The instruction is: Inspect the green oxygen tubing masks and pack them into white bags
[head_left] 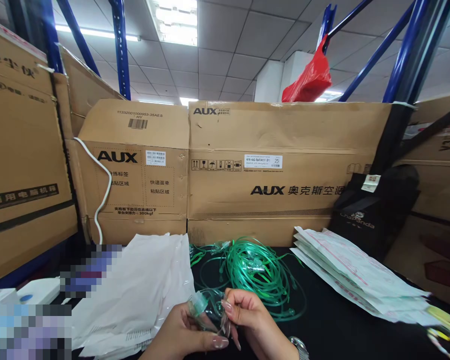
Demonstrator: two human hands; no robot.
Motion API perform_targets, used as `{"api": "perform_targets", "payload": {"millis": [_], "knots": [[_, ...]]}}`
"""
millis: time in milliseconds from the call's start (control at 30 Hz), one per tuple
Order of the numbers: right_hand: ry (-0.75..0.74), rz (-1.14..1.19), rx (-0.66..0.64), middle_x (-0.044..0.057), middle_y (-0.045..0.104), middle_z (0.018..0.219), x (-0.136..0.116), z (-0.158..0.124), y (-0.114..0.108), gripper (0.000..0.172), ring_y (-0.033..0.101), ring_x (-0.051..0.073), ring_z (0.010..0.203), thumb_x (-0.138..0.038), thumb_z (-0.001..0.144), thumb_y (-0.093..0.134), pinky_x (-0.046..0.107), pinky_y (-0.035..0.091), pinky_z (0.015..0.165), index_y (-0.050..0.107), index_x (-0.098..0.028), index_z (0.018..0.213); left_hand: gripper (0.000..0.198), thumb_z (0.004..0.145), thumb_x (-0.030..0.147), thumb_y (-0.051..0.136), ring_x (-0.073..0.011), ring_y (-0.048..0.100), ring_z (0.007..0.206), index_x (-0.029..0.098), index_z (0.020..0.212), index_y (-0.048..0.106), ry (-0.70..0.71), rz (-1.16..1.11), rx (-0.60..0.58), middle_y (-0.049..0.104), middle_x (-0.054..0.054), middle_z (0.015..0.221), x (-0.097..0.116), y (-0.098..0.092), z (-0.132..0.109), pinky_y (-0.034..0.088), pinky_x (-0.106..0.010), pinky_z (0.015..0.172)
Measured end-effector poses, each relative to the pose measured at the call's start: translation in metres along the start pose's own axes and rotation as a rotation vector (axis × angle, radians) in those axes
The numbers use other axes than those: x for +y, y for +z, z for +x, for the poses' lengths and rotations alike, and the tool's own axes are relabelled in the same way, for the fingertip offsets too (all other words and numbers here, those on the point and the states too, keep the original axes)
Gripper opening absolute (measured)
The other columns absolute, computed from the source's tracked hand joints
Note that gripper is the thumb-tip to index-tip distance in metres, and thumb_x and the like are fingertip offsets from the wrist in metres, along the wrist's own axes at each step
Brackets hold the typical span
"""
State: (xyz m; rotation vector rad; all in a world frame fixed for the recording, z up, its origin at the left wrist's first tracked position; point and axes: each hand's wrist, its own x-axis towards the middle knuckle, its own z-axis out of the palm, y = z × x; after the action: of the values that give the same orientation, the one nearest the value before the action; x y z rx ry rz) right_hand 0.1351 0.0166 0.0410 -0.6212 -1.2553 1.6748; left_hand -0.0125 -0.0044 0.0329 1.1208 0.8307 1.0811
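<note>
At the bottom centre my left hand (183, 332) and my right hand (247, 315) both pinch a clear plastic mask piece with a pale green connector (202, 305). Their fingers are closed on it, just above the black table (341, 325). Behind the hands lies a tangled pile of green tubing (257, 270). A watch shows on my right wrist.
A stack of white plastic bags (135, 290) lies to the left, a stack of sealed paper-and-film pouches (356, 280) to the right. Large AUX cardboard boxes (270, 170) wall off the back. A black bag (378, 210) leans at right; a red bag (309, 77) hangs from blue racking.
</note>
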Motion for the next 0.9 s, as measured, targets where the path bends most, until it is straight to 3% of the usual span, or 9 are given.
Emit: {"api": "perform_targets", "payload": {"millis": [167,467,633,900], "knots": [[-0.027,-0.035,-0.014,-0.006,0.045,0.047,-0.0043,-0.0033,0.0033,0.031,0.039,0.003,0.036,-0.034,0.068,0.063,0.014,0.028,0.031,0.047,-0.014,0.051,0.025,0.046,0.033,0.076,-0.0103,0.051,0.044,0.013,0.056,0.066,-0.039,0.012,-0.015,0.063,-0.001,0.05,-0.0033,-0.0015,0.0006,0.031,-0.019,0.041],[0.002,0.01,-0.057,0.0,0.052,0.049,0.0036,0.0022,0.0009,0.034,0.047,0.008,0.043,-0.041,0.076,0.053,0.018,0.037,0.04,0.057,-0.011,0.06,0.03,0.05,0.041,0.073,-0.0064,0.044,0.038,0.012,0.053,0.062,-0.051,0.006,0.096,0.058,0.001,0.043,0.0038,-0.0052,0.0001,0.023,-0.016,0.035],[0.002,0.051,-0.06,0.0,0.052,0.048,0.0053,0.0013,0.004,0.033,0.046,0.008,0.043,-0.042,0.073,0.056,0.018,0.037,0.041,0.056,-0.011,0.06,0.034,0.048,0.043,0.073,-0.0048,0.039,0.034,0.012,0.059,0.063,-0.036,0.019,0.149,0.058,0.001,0.042,0.0059,-0.0038,-0.0014,0.018,-0.017,0.034],[-0.038,0.008,-0.001,-0.003,0.048,0.049,0.0039,-0.0028,0.007,0.032,0.043,0.006,0.04,-0.038,0.075,0.055,0.017,0.032,0.037,0.053,-0.013,0.055,0.031,0.044,0.038,0.077,-0.0035,0.033,0.032,0.013,0.057,0.062,-0.015,-0.029,0.141,0.057,0.003,0.041,0.0016,0.0033,-0.003,0.017,-0.017,0.032]]}}
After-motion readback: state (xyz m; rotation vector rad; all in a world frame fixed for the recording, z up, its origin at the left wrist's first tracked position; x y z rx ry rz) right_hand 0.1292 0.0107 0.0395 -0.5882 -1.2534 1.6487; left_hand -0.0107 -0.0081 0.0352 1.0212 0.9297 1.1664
